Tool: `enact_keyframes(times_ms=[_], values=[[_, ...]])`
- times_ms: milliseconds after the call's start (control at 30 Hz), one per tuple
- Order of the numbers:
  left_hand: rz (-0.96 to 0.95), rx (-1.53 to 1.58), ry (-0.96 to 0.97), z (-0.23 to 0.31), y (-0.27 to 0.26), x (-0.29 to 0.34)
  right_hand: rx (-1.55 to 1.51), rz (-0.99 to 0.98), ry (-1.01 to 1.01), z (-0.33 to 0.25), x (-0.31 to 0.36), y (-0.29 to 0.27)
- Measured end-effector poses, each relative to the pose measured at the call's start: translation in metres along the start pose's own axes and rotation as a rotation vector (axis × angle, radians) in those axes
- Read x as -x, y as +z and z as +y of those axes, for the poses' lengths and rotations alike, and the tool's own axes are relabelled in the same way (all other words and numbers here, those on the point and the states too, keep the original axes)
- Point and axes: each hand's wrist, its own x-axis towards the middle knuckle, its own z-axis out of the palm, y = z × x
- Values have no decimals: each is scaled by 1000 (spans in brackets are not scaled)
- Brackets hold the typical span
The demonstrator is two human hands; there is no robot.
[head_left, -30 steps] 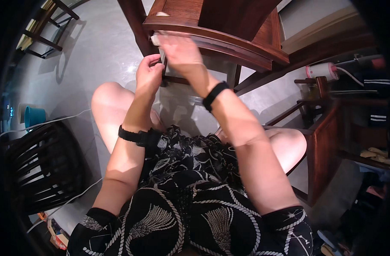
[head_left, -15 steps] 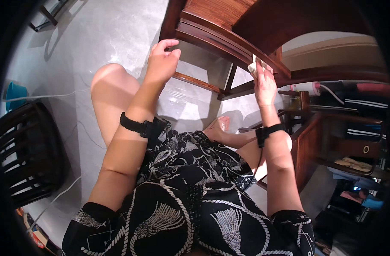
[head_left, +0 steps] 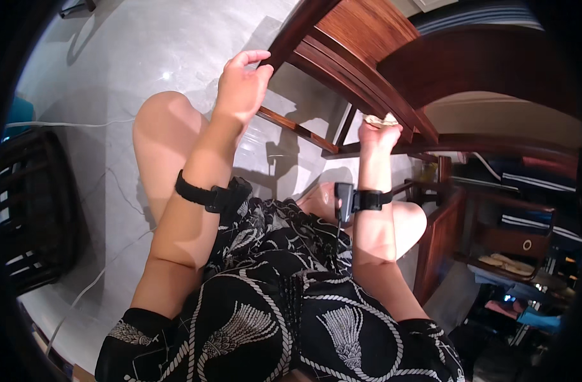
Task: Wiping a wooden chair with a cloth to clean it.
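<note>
Pale cloth (head_left: 383, 120), probably light, soft and best grasped by a bunched fold, is clasped in the right hand (head_left: 378, 135) beside the wooden chair (head_left: 370, 75), the left hand (head_left: 242, 86) having thumb and forefinger parted.

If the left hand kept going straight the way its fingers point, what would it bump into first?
The left hand would probably meet the dark wooden chair leg first, just ahead of it; depth is unclear, so it may already be touching.
</note>
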Motion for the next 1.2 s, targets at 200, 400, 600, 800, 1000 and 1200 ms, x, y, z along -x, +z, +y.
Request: enact_keyframes(times_ms=[200,400,600,800,1000,1200], values=[[22,87,14,2,2,2,207,176,66,93,29,76],[33,36,55,-11,6,-6,395,177,213,136,59,126],[104,-4,48,-12,-5,-4,914,-502,-185,85,95,44],[123,34,23,-1,-12,4,1927,-495,-990,16,85,34],[127,-27,75,-24,-1,-12,1760,-634,-1294,105,64,88],[146,-162,125,-37,6,-12,1611,-846,-1256,88,50,78]])
